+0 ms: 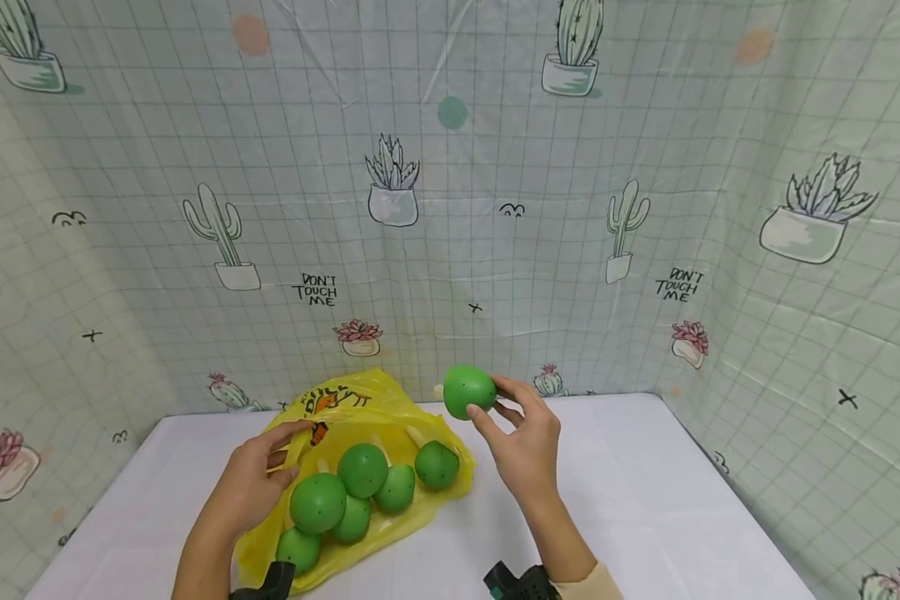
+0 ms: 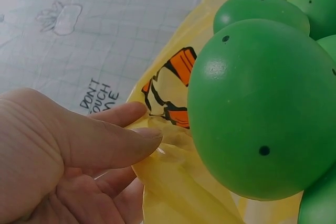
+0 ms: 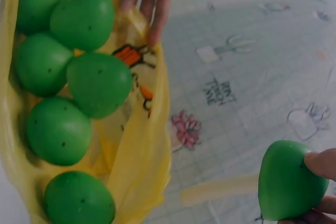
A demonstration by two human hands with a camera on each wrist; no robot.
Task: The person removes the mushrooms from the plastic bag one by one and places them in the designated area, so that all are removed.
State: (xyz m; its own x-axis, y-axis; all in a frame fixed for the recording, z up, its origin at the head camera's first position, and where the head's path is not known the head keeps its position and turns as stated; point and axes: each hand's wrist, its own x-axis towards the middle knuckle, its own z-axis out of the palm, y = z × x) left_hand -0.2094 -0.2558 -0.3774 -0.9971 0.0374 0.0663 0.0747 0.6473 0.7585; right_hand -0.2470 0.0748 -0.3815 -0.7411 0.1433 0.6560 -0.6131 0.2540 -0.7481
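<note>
Cactus-print cloth (image 1: 450, 250) is backing the tabletop (image 1: 645, 500). Right grip (image 1: 528, 442) is pinching green toy (image 1: 468, 392), two o'clock from bag (image 1: 393, 404); left grip (image 1: 253, 479) is pinching bag's ten-o'clock edge. Toy is looking light, firm, slippery; round head (image 3: 286, 182) is likely offering best hold.

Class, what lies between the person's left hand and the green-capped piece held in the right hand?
In the head view, part of the yellow bag and other green-capped pieces lie between the left hand and held piece.

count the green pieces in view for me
7: one green piece in the right hand; in the yellow bag, head view, one toward the right, five bunched left. More may be hidden underneath.
</note>
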